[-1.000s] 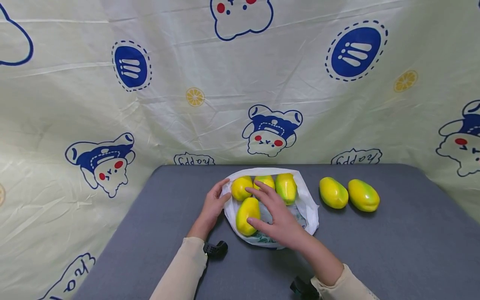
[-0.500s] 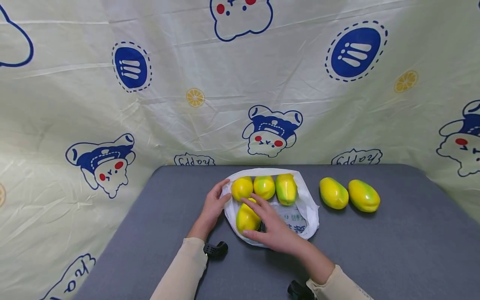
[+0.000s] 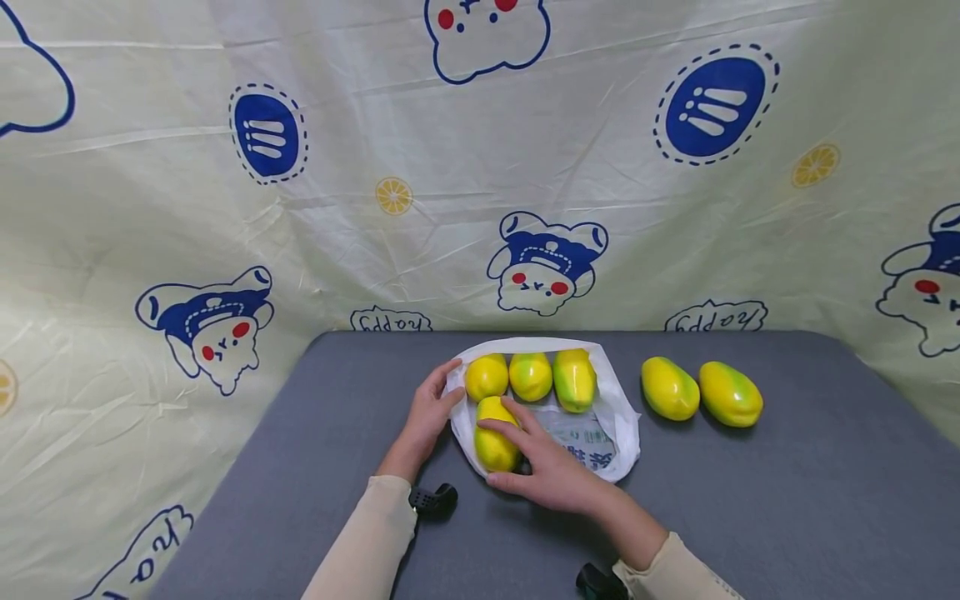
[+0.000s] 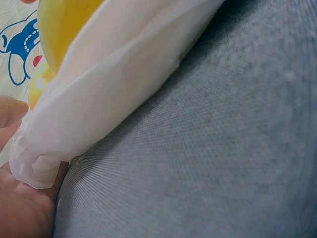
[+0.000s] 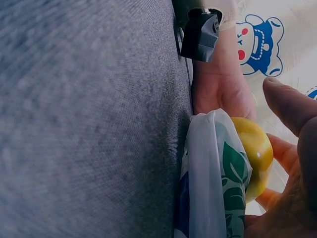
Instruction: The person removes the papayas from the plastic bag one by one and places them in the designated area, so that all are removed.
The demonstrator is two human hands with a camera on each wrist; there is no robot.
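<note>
A white plastic bag (image 3: 624, 421) lies with its mouth spread wide on the grey table, several yellow-green papayas inside. My left hand (image 3: 429, 410) holds the bag's left rim; in the left wrist view its thumb and fingers lie on either side of the white plastic (image 4: 99, 109). Over the near part of the bag, my right hand (image 3: 553, 468) has its fingers spread at the right side of the front papaya (image 3: 491, 442). From the right wrist, the fingers reach round the far side of that papaya (image 5: 260, 153), while the thumb stands off it.
Along the bag's back edge sit a papaya (image 3: 486, 377) at left, another (image 3: 530, 377) in the middle and a third (image 3: 575, 381) at right. Two more papayas (image 3: 669, 388) lie on the table (image 3: 810, 500) to the right. A printed curtain (image 3: 330, 167) hangs behind.
My right hand has come down and toward me from above the bag to the front papaya's right side. That papaya stays in the bag; the left hand keeps its place at the rim.
</note>
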